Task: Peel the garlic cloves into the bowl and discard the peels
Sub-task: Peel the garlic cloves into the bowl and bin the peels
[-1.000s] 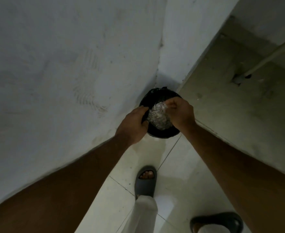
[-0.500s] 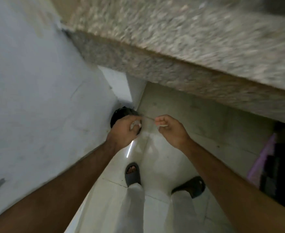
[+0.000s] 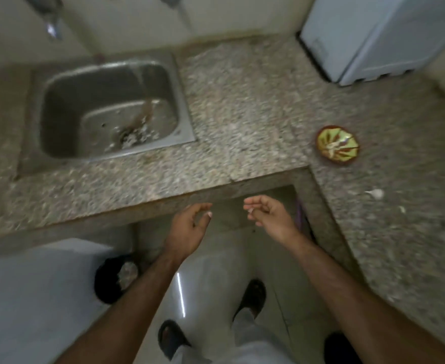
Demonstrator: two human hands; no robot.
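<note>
A: What's around the hands?
B: Beyond the fingertips runs the edge of a speckled granite counter (image 3: 242,122), with a steel sink (image 3: 111,111) off past the left hand (image 3: 190,227) and a white appliance (image 3: 373,35) far beyond the right hand (image 3: 271,216). Back behind the left wrist, on the floor, stands a black bin (image 3: 111,279) with pale peels in it.
A: And the fingers?
B: Both sets hang loosely curled, apart, empty palms; a whitish fleck near the right fingertips is too blurred to name.
A: The bowl?
B: The green-and-brown patterned bowl (image 3: 338,144) sits on the counter out past the right fingers, well apart. One garlic clove (image 3: 376,193) lies nearer, to their right.
A: The room?
B: Dim, pale tiled floor (image 3: 216,271), sandalled feet below
</note>
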